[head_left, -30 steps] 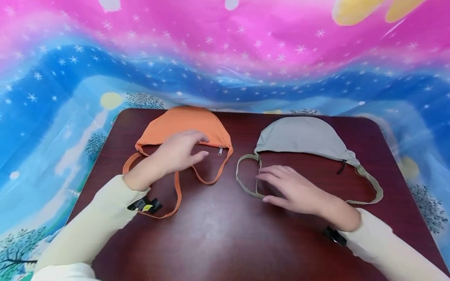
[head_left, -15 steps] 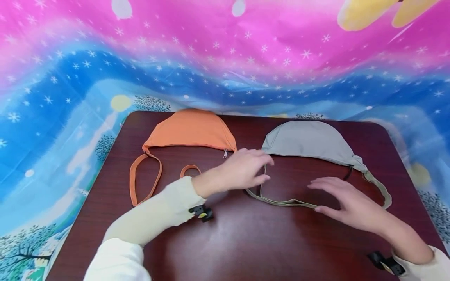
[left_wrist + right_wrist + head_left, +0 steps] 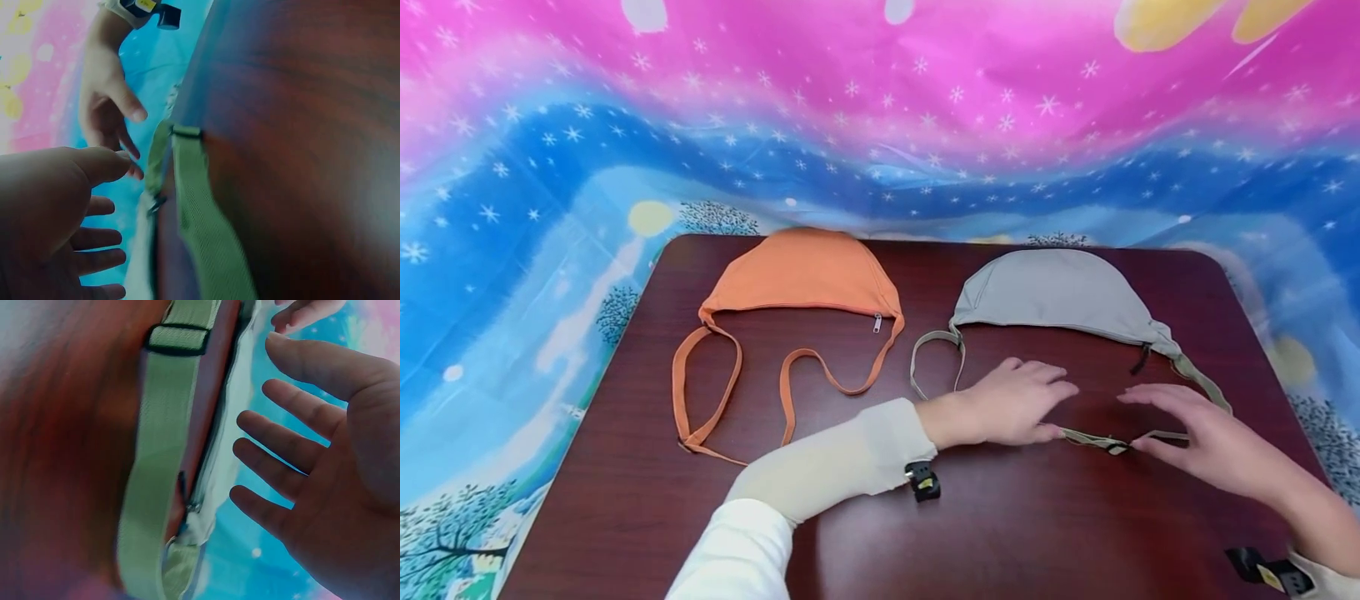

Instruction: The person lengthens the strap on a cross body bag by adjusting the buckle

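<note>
A grey-green waist bag (image 3: 1052,287) lies on the right of the table, its zip edge toward me. Its olive strap (image 3: 156,425) loops out in front, with a black slider buckle (image 3: 150,339) on it. My left hand (image 3: 1018,404) hovers over the strap, fingers extended and nothing in them. Facing it, my right hand (image 3: 1213,437) hangs near the buckle with thumb and fingers spread apart. Both wrist views show gaps between the fingers and the strap. An orange waist bag (image 3: 805,271) lies to the left, its strap (image 3: 790,383) loosely curved in front.
The dark red-brown table (image 3: 865,550) has rounded far corners. A pink and blue printed cloth (image 3: 880,125) hangs behind it and along both sides. A small black zip pull (image 3: 1141,358) dangles from the grey-green bag.
My left hand has moved right, from over the orange bag to the grey-green bag's strap. My right hand has also moved right, and the strap's front part lies differently.
</note>
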Available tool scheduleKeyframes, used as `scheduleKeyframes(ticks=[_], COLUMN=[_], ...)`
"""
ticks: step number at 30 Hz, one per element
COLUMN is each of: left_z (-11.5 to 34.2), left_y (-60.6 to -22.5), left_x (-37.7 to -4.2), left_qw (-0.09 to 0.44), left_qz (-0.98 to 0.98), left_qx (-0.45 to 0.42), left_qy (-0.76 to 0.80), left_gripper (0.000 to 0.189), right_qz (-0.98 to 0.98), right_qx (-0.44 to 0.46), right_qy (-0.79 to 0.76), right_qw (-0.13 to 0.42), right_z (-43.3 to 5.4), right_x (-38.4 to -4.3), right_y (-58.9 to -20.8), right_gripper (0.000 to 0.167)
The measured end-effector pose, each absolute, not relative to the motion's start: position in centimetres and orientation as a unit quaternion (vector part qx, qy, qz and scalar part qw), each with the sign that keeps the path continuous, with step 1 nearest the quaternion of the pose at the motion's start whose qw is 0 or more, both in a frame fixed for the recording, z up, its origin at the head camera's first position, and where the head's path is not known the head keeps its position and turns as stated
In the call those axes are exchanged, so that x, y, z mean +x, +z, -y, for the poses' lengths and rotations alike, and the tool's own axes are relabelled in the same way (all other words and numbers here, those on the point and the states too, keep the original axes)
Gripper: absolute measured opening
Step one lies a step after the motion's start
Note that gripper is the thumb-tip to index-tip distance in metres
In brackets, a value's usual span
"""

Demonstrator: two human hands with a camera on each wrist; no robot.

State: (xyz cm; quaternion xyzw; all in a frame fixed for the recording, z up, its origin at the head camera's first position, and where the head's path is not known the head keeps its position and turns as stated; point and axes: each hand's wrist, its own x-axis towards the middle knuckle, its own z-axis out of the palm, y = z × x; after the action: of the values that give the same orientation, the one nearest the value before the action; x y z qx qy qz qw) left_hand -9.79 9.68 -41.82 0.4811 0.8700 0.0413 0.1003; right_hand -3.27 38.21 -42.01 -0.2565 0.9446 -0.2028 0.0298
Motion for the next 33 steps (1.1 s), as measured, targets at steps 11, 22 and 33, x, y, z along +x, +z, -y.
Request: scheduleKeyframes(ticks=[11,22,33], left_z=[-14.3,-15.1,-13.8], left_y=[-43.4,-45.6,-45.8], left_x=[-8.2,-7.9,-8.6], left_qw=[0.144,0.164,0.121], left_qz=[-0.881,-0.889,-0.897], left_qx=[0.449,0.419,0.408], left_qy=[0.046,0.080,0.122], left_gripper=[0.055,0.011,0.012], right_qz=[-0.941,-0.932,-0.912], right_qx=[-0.267,-0.270,-0.257], right_qy=[-0.207,-0.232,-0.305], right_qw=[0.033,0.062,0.100], right_z=[-39.2,-39.5,-38.9], right_x=[-3.5,-3.1,-2.8], right_y=[-44.3,-45.6,-44.9], right_gripper=[0.055,0.044,0.033])
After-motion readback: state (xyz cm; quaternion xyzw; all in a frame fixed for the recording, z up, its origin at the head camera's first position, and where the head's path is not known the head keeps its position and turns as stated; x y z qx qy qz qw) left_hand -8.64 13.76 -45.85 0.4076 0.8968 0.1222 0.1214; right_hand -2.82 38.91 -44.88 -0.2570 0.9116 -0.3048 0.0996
